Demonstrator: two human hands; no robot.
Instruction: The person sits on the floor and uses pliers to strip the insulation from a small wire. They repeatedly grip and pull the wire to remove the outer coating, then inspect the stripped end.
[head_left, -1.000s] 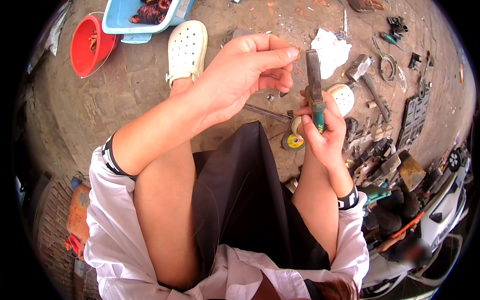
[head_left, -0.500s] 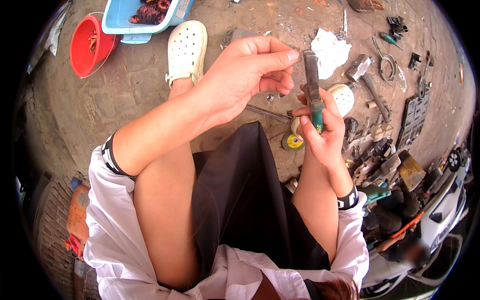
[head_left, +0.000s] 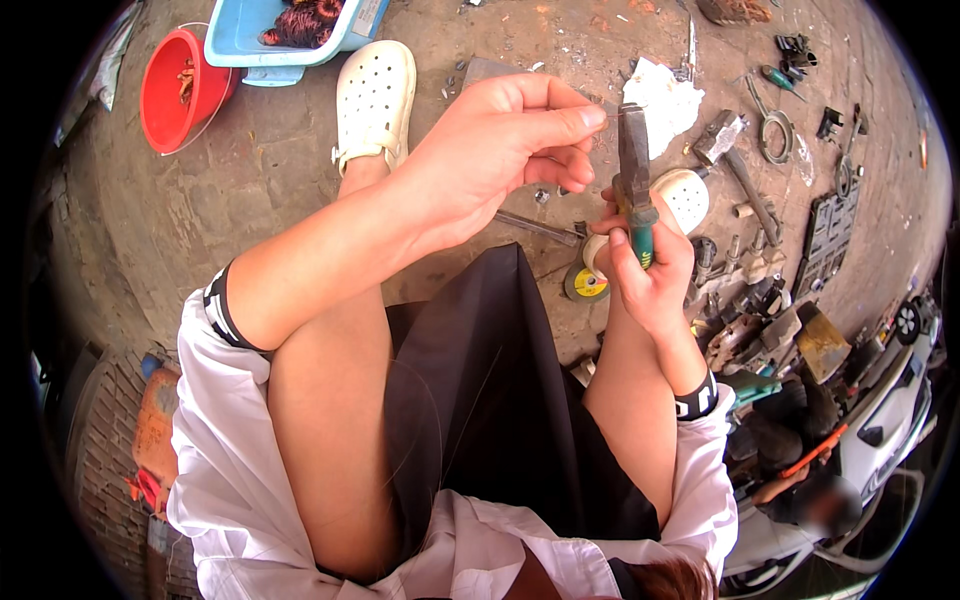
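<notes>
My right hand (head_left: 653,262) grips a pair of pliers (head_left: 635,165) by the green handles, with the dark metal jaws pointing away from me. To the left of the jaws, my left hand (head_left: 535,135) is closed in a pinch, thumb against forefinger, and the other fingers curl loosely below. A thin, wire-like piece seems to run from the pinched fingertips to the tip of the pliers; it is too fine to make out clearly. Both hands are raised above my knees, over the dark skirt (head_left: 460,400).
A red bucket (head_left: 160,110) and a light blue basin (head_left: 235,40) stand at the far left. On the right lie a hammer (head_left: 750,185), a black tool case (head_left: 828,240), a yellow-labelled disc (head_left: 588,283) and metal parts. Another person crouches by a white car (head_left: 880,425).
The pliers have turned in my right hand, and their jaws have shifted slightly right. My left hand has moved a little to the right, still pinching.
</notes>
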